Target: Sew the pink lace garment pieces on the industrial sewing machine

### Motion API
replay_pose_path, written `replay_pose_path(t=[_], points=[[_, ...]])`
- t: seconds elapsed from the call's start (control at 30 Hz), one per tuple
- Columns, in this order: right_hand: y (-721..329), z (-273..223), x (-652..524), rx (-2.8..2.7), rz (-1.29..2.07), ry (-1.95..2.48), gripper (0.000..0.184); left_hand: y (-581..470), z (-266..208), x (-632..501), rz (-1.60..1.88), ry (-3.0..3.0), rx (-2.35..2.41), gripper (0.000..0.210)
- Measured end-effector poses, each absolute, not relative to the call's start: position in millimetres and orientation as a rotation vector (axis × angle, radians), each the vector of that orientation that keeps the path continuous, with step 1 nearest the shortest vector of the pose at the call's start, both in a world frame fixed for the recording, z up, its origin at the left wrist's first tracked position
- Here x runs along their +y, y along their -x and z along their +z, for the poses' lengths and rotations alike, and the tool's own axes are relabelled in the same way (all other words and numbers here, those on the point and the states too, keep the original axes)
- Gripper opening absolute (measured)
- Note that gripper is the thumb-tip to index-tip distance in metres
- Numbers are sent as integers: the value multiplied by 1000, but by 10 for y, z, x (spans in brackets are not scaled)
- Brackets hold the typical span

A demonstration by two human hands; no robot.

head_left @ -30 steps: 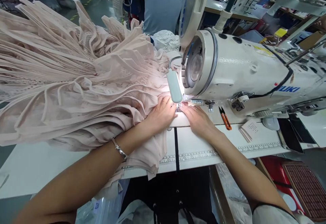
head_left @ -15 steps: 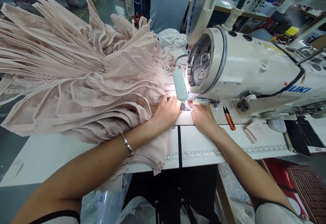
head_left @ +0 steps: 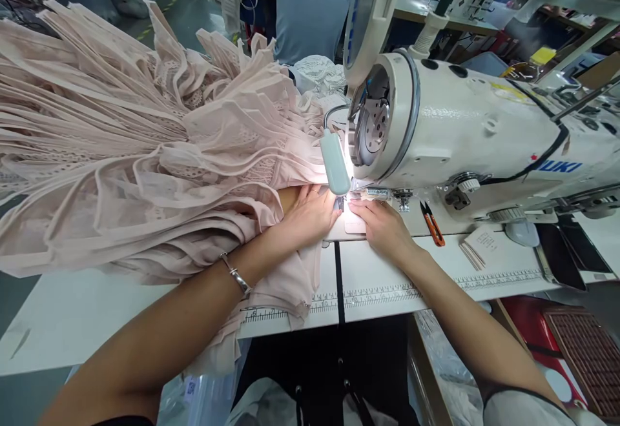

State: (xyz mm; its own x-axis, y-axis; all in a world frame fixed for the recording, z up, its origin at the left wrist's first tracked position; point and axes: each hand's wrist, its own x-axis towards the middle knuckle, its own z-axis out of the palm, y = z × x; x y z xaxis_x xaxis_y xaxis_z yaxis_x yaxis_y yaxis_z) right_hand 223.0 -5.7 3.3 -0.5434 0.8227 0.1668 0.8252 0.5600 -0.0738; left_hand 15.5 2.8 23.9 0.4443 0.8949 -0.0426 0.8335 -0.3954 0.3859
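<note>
A heap of pink fabric [head_left: 145, 155] covers the left of the tabletop [head_left: 97, 310], its folds fanning out leftward from under the needle of one sewing machine [head_left: 465, 135]. The left hand [head_left: 310, 214] lies flat, fingers together, pressing the fabric beside the needle. The right hand [head_left: 382, 226] rests opposite it, fingers extended flat. One pair of orange snips [head_left: 431, 223] lies near, blades pointing away from the person.

Both hands flat, fingertips nearly meeting

Left hand [head_left: 310, 216] and right hand [head_left: 382, 226] lie palm-down, forearms reaching forward and converging.
</note>
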Motion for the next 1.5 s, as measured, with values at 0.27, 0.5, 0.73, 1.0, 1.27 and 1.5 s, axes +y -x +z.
replay_pose_path(t=[0.27,0.5,0.73,1.0,1.27,1.5], points=[[-2259,37,-29,-2606,39,1401,61,-174,256,6,286,-2352,1523,40],[-2180,125,-47,-2656,96,1525,62,-186,259,-2,293,-2343,1564,43],[-2148,186,-53,-2695,170,1600,63,-194,253,-3,279,-2336,1593,42],[-2156,210,-38,-2716,230,1635,65,-197,274,-8,281,-2334,1598,43],[-2199,147,-5,-2703,227,1613,64,-198,257,-5,305,-2354,1584,40],[-2145,122,-57,-2669,-37,1599,53,-95,254,101,241,-2437,1428,32]])
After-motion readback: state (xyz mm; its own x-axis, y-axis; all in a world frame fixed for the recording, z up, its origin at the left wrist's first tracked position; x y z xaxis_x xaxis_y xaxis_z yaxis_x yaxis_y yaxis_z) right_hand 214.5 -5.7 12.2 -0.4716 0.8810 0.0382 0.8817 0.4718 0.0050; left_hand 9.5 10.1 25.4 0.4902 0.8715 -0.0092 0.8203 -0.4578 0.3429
